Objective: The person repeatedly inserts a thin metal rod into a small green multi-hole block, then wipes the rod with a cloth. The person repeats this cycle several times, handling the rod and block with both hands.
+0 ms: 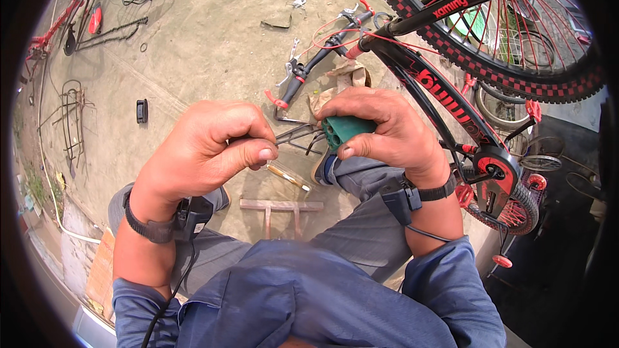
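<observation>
My right hand (393, 132) grips a green plastic holder (348, 130) with a row of round holes in its left face, thumb below and fingers over the top. Several thin dark metal rods (298, 134), which look like hex keys, show between the hands; which of them sit in the holder I cannot tell. Left of it, my left hand (222, 145) is closed in a pinch, thumb against the curled forefinger, at the end of a slim rod. Its fingers hide most of what they hold. Below the hands lies a thin yellow tool (287, 177) with a pale end.
A black and red bicycle (445, 93) stands close on the right, its handlebar (322, 51) reaching toward the middle. A wooden frame (282, 206) is between my legs. A small black part (142, 111), wire racks (74, 119) and a red bicycle frame (58, 29) lie left.
</observation>
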`<state>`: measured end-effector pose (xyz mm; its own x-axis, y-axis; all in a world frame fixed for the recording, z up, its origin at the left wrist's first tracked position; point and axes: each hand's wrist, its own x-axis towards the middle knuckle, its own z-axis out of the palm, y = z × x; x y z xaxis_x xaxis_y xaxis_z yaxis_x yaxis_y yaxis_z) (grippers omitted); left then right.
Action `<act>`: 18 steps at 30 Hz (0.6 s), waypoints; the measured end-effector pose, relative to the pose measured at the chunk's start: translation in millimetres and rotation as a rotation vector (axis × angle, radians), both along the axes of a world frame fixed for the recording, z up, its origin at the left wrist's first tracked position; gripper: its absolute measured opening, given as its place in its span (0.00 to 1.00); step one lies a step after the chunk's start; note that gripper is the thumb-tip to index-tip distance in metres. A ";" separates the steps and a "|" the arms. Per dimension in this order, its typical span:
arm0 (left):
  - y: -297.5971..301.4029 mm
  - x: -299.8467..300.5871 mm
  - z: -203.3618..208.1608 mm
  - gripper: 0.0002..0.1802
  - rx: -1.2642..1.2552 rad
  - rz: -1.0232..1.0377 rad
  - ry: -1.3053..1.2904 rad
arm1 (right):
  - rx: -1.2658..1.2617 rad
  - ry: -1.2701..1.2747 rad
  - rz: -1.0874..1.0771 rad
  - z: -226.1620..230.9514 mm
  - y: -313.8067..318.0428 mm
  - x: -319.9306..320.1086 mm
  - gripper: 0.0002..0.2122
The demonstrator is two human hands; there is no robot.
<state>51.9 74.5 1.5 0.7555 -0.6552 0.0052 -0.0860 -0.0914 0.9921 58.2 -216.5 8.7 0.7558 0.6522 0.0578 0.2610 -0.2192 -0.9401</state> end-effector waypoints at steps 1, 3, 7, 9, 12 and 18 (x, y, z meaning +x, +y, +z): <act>-0.5 -0.2 -1.2 0.06 0.018 -0.014 -0.049 | -0.011 0.002 0.000 -1.5 1.6 -0.5 0.23; -1.8 -3.0 -2.9 0.07 0.003 0.003 0.044 | -0.012 0.014 -0.003 -4.1 4.3 -1.5 0.26; -4.1 -7.1 -6.8 0.07 -0.005 0.027 0.255 | -0.045 -0.083 -0.013 -4.8 5.0 -2.2 0.25; -6.5 -9.9 -10.0 0.07 -0.037 0.046 0.354 | -0.053 -0.068 -0.018 -4.4 5.4 -2.5 0.24; -13.1 -13.6 -18.7 0.08 -0.087 0.017 0.408 | 0.003 -0.062 0.029 -5.7 8.6 -2.4 0.24; -25.2 -20.7 -36.8 0.11 -0.262 0.017 0.566 | 0.022 -0.043 0.088 -6.3 14.6 -4.0 0.23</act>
<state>31.1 49.3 -35.2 0.6986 -0.6740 -0.2402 0.4588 0.1643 0.8732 54.1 -201.8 2.4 0.6922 0.7141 0.1047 0.3189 -0.1726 -0.9319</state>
